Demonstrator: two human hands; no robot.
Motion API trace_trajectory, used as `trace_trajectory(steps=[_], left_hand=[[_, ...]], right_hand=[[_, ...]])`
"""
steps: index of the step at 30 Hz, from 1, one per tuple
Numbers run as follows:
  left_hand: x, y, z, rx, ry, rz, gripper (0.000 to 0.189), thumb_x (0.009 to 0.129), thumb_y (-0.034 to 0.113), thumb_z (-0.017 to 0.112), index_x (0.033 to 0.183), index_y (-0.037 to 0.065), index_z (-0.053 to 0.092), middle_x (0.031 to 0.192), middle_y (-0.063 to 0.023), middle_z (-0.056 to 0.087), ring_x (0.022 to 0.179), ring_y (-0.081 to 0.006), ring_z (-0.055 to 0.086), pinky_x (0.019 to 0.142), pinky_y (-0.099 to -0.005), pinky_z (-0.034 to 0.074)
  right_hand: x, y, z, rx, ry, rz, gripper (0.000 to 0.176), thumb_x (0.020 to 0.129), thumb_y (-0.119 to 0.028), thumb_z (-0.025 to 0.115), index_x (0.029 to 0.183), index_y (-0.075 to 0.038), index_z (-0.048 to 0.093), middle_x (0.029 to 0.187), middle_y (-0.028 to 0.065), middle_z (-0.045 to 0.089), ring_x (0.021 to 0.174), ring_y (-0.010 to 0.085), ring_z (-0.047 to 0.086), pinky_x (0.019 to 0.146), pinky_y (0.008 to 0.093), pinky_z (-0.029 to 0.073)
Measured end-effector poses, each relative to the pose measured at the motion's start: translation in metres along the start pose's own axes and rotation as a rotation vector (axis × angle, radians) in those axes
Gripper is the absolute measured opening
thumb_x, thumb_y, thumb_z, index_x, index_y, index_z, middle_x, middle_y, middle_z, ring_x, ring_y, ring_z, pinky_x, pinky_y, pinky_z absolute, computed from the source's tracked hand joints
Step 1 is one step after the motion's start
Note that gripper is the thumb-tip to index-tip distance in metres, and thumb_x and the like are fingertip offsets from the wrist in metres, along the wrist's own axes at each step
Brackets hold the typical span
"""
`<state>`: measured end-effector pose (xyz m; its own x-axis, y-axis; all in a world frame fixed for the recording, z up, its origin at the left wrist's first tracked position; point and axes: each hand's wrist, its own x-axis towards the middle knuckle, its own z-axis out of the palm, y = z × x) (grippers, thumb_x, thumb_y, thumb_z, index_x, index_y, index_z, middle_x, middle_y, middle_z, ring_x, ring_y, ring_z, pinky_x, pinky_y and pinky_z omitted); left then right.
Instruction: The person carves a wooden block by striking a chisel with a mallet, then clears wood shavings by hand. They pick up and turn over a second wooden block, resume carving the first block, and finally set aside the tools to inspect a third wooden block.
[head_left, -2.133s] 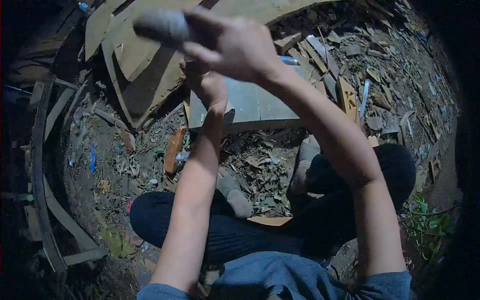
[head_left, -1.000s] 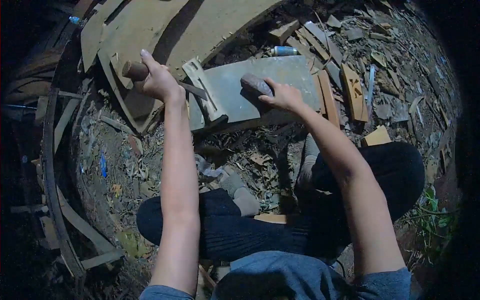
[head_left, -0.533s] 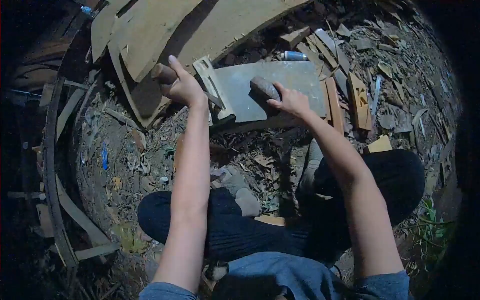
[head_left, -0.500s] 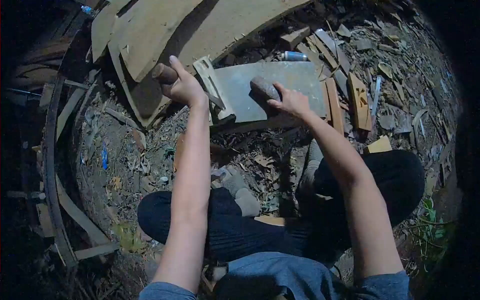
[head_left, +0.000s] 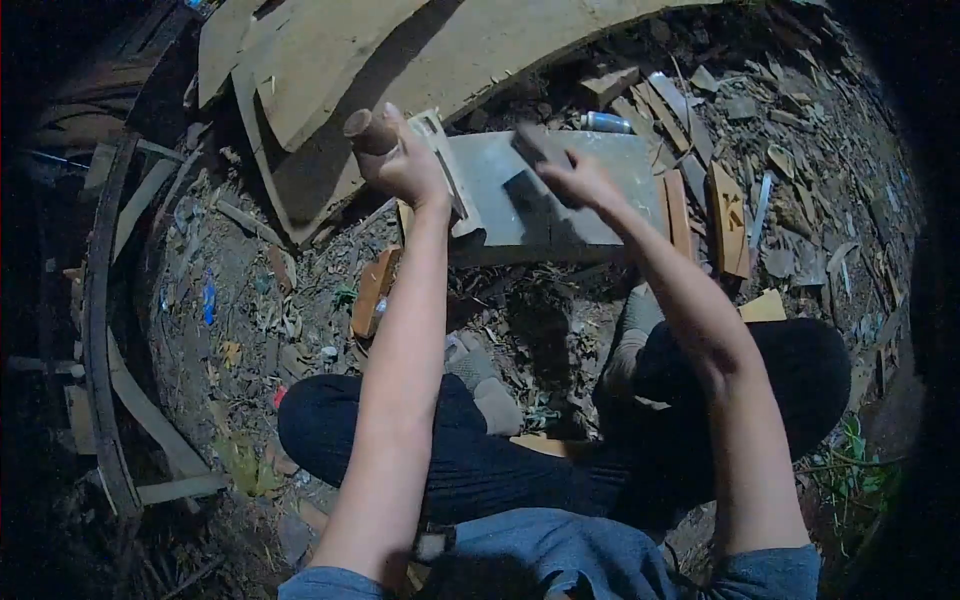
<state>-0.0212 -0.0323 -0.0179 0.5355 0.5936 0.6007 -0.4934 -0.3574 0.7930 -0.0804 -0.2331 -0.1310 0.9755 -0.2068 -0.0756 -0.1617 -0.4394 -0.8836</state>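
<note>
My left hand (head_left: 410, 175) is closed around a chisel, whose round brown wooden handle (head_left: 367, 131) sticks out to the upper left. The chisel's blade is hidden behind the hand, which is over a pale slotted wooden piece (head_left: 466, 205). This piece stands against the left end of a flat grey slab (head_left: 615, 205). In my right hand (head_left: 580, 182) is a dark oblong block (head_left: 538, 147), held above the slab and casting a shadow on it. The block is apart from the chisel handle.
Large curved boards (head_left: 330, 60) lie behind the slab. A blue can (head_left: 606, 122) rests at its far edge. Wood offcuts, including one marked K (head_left: 729, 220), lie to the right. A brown wooden block (head_left: 374, 292) is on the littered ground near my left forearm.
My right hand has lifted the oblong block off the slab, tilting it upward. My left hand and the chisel appear further right and closer to the slotted piece; the view has shifted slightly.
</note>
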Motion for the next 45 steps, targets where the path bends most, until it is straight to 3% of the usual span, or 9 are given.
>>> trace_trajectory(steps=[10, 14, 18, 22, 24, 29, 38, 40, 45], left_hand=[[-0.005, -0.092, 0.018, 0.101, -0.137, -0.146, 0.029, 0.086, 0.020, 0.068, 0.104, -0.001, 0.060, 0.091, -0.0079, 0.064, 0.088, -0.0184, 0.062, 0.081, -0.0341, 0.049], [0.001, -0.042, 0.008, -1.351, -0.162, -0.556, 0.024, 0.081, 0.011, 0.067, 0.101, -0.001, 0.060, 0.090, -0.0071, 0.065, 0.085, -0.0199, 0.063, 0.081, -0.0349, 0.050], [-0.007, -0.015, -0.003, -0.131, -0.046, -0.041, 0.030, 0.072, 0.008, 0.077, 0.095, -0.001, 0.059, 0.092, -0.0094, 0.066, 0.083, -0.0209, 0.062, 0.078, -0.0319, 0.049], [0.000, -0.030, -0.002, 0.423, -0.175, -0.004, 0.024, 0.084, 0.017, 0.065, 0.102, 0.003, 0.059, 0.093, -0.0088, 0.065, 0.080, -0.0224, 0.061, 0.079, -0.0323, 0.048], [0.000, -0.049, 0.003, -1.121, -0.042, -0.484, 0.023, 0.089, 0.018, 0.058, 0.108, 0.005, 0.058, 0.094, -0.0086, 0.065, 0.080, -0.0223, 0.061, 0.076, -0.0325, 0.050], [0.013, -0.042, -0.023, 0.092, 0.091, -0.187, 0.027, 0.089, 0.020, 0.065, 0.096, -0.006, 0.061, 0.090, -0.0167, 0.067, 0.080, -0.0261, 0.065, 0.073, -0.0380, 0.052], [-0.008, 0.000, 0.007, 0.011, 0.114, -0.105, 0.032, 0.081, 0.030, 0.072, 0.083, -0.001, 0.064, 0.078, -0.0132, 0.068, 0.073, -0.0237, 0.065, 0.072, -0.0343, 0.050], [0.002, 0.008, 0.001, -0.081, -0.732, -0.272, 0.033, 0.081, 0.034, 0.071, 0.072, 0.004, 0.061, 0.063, -0.0077, 0.063, 0.064, -0.0209, 0.062, 0.069, -0.0320, 0.049], [0.025, 0.002, 0.017, -0.213, -0.597, -0.401, 0.041, 0.083, 0.045, 0.068, 0.061, 0.014, 0.051, 0.053, 0.0006, 0.052, 0.051, -0.0103, 0.052, 0.052, -0.0228, 0.041]], right_hand=[[-0.049, -0.263, -0.028, -0.263, 0.397, -0.888, 0.049, 0.076, -0.054, 0.065, 0.115, -0.024, 0.061, 0.088, 0.0143, 0.068, 0.080, 0.0304, 0.068, 0.069, 0.0456, 0.054], [-0.049, -0.266, -0.027, -0.679, 0.191, -0.806, 0.051, 0.076, -0.057, 0.064, 0.116, -0.027, 0.060, 0.082, 0.0118, 0.069, 0.076, 0.0303, 0.069, 0.064, 0.0441, 0.054], [-0.064, -0.293, -0.019, -0.329, 0.479, -1.015, 0.055, 0.073, -0.061, 0.065, 0.118, -0.029, 0.058, 0.081, 0.0118, 0.069, 0.073, 0.0315, 0.069, 0.059, 0.0423, 0.053], [-0.055, -0.267, -0.003, -0.791, 0.093, -0.857, 0.048, 0.079, -0.052, 0.061, 0.122, -0.032, 0.054, 0.080, 0.0120, 0.068, 0.072, 0.0348, 0.068, 0.059, 0.0434, 0.054], [-0.060, -0.277, -0.015, -0.845, 0.045, -0.825, 0.051, 0.078, -0.054, 0.061, 0.124, -0.031, 0.053, 0.085, 0.0146, 0.068, 0.080, 0.0366, 0.068, 0.066, 0.0449, 0.055], [-0.062, -0.251, -0.010, -0.354, 0.141, -0.545, 0.065, 0.078, -0.058, 0.060, 0.132, -0.022, 0.049, 0.105, 0.0205, 0.066, 0.098, 0.0372, 0.064, 0.083, 0.0454, 0.052], [-0.013, -0.063, 0.009, -0.041, -0.070, -0.016, 0.080, 0.072, -0.060, 0.063, 0.135, -0.013, 0.049, 0.120, 0.0198, 0.061, 0.108, 0.0339, 0.061, 0.091, 0.0415, 0.047], [-0.011, -0.020, 0.014, -0.032, -0.108, 0.080, 0.080, 0.072, -0.060, 0.063, 0.135, -0.013, 0.048, 0.121, 0.0197, 0.061, 0.109, 0.0336, 0.060, 0.092, 0.0414, 0.047], [-0.030, 0.009, 0.011, -0.274, -0.114, 0.184, 0.078, 0.074, -0.063, 0.061, 0.138, -0.021, 0.044, 0.122, 0.0194, 0.060, 0.112, 0.0360, 0.058, 0.093, 0.0449, 0.047]])
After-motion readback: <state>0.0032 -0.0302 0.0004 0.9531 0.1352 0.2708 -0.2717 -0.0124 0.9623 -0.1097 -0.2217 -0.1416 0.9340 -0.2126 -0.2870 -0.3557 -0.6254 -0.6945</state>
